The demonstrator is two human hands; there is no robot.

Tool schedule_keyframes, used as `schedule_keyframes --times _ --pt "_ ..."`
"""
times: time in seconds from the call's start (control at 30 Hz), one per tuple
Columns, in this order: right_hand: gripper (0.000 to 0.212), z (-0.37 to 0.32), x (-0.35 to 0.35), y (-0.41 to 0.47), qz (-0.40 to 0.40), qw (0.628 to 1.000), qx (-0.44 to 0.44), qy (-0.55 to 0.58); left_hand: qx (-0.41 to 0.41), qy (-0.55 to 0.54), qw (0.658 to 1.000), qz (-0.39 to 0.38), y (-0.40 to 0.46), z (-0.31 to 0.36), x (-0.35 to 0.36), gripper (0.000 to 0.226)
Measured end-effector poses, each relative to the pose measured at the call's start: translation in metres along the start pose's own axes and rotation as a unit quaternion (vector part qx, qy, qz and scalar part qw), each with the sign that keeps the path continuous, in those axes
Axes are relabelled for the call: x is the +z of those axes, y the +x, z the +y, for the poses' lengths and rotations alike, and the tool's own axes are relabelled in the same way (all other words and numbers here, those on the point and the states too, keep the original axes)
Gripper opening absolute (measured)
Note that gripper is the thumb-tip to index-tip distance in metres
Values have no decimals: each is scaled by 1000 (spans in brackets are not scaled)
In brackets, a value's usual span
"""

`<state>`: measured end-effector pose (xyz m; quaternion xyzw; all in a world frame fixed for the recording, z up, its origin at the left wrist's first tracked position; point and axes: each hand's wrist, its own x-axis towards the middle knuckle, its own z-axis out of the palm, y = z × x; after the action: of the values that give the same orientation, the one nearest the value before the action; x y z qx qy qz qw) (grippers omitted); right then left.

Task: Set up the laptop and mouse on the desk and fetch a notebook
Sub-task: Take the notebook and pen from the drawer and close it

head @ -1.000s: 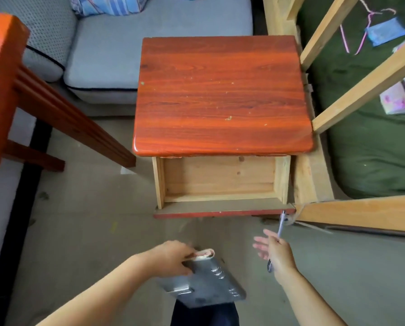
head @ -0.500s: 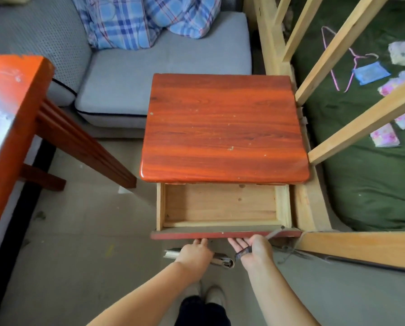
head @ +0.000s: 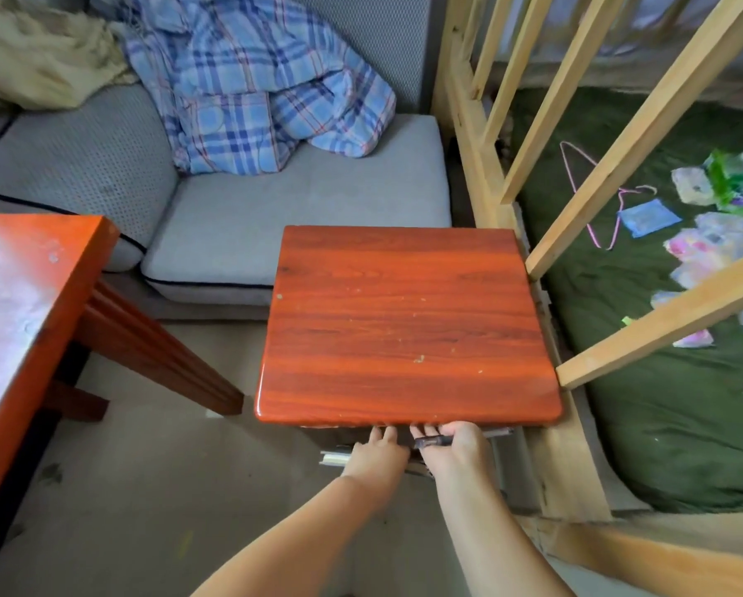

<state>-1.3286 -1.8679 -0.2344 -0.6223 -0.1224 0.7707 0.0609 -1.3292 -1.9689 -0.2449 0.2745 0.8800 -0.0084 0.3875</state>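
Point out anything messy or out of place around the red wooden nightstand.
On the green mattress behind the pale wooden rails, pink wire hangers, a blue pouch and small wrappers lie scattered. A rumpled blue plaid blanket is heaped on the grey sofa.

Two bare forearms, sleeveless to the frame edge; left hand (head: 376,456) and right hand (head: 458,450) ungloved.

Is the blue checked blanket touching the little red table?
Apart. The head view shows bare grey sofa cushion between the checked blanket and the small red table.
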Motion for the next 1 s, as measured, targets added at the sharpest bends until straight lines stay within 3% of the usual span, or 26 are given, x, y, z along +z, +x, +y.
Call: schedule_keyframes --times 0.17,0.3,0.43,0.5,0.57,0.67,0.77,0.83,1.0 --pt "49 5 -14 -6 -22 999 -20 -28 -7 -9 999 -32 -13 -5 3 41" --pt "42 8 -15 -54 -26 996 -19 -85 -27 -67 997 -21 -73 -14 -10 28" --pt "22 16 15 -135 -138 981 -5 -137 -78 -213 971 79 -169 -47 -33 16" --pt "8 26 32 -177 -211 953 -6 -216 -128 -335 919 164 -223 -72 -40 9" --pt "10 44 45 -212 -262 911 -43 -317 -163 -512 807 245 -276 -94 -42 10" --pt "16 85 54 -260 -302 838 -132 -435 -148 -726 571 353 -350 -108 -41 26" --pt "20 134 47 -303 -339 774 -206 -493 -95 -810 354 458 -407 -103 -29 31" --pt "21 169 34 -329 -368 738 -235 -515 -64 -831 227 503 -442 -101 -11 29" --pt "17 271 -22 -394 -510 580 -263 -578 0 -809 44 586 -541 -103 48 24"
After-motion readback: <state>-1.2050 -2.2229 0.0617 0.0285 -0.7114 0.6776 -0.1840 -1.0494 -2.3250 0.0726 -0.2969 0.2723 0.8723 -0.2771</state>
